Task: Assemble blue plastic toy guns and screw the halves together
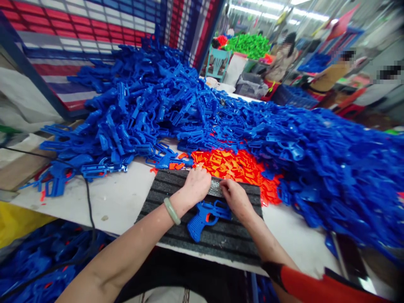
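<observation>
A blue plastic toy gun shell (198, 227) lies on the dark ribbed mat (243, 246), with a bit of orange showing by its trigger. Just beyond it is a small tray of tiny silvery parts (215, 188). My right hand (235, 197) is over the tray's right end, its fingers pinched together; whatever is between them is too small to make out. My left hand (198, 184), below a pale green bangle (172, 211), reaches to the near left edge of the orange plastic pieces (233, 164). Its fingers are curled closed and their tips are hidden.
Big heaps of blue toy gun shells (151, 101) cover the back and right of the white table (126, 206). A black cable (89, 206) hangs at the left. Striped cloth (63, 50) walls the back left. Other people (331, 75) sit farther off.
</observation>
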Tool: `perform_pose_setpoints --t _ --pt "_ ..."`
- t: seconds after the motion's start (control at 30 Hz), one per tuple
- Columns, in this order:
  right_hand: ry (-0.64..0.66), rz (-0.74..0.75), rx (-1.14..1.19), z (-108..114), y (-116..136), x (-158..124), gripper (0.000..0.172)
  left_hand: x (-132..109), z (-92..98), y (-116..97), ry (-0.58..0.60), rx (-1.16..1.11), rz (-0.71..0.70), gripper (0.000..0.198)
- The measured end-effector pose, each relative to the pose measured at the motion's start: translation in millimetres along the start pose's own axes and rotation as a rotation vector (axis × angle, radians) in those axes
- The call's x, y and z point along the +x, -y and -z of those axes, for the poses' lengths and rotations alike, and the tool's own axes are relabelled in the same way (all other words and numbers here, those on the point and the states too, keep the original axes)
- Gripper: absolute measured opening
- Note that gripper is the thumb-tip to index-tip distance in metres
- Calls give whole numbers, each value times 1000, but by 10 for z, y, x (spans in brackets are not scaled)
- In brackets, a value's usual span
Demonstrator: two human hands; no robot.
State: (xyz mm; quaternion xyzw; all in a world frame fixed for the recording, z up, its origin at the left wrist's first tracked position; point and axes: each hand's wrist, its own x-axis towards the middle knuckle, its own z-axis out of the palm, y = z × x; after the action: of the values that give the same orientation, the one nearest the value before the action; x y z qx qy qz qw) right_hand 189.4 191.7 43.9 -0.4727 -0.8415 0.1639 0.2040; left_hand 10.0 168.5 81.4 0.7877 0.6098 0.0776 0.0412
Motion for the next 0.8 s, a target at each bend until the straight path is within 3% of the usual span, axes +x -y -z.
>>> perform_pose_setpoints --t 0.23,0.33,0.43,0.57,0.67,0.8 --pt "-99 -10 244 93 10 -151 22 -35 -98 56 -60 -78 -13 19" --pt "-78 -36 331 112 -4 -280 19 -37 -99 52 -91 -143 1 22" --pt "-51 42 332 97 -23 -405 15 -57 -58 66 -104 -248 14 27" --pt "-111 218 238 52 -29 -492 12 -208 20 110 -93 -439 9 23" --pt "-154 295 160 11 -5 -509 13 -409 35 135 -76 -684 71 18" --pt "-168 324 104 -43 38 -537 14 -685 -9 155 14 -1241 293 22"
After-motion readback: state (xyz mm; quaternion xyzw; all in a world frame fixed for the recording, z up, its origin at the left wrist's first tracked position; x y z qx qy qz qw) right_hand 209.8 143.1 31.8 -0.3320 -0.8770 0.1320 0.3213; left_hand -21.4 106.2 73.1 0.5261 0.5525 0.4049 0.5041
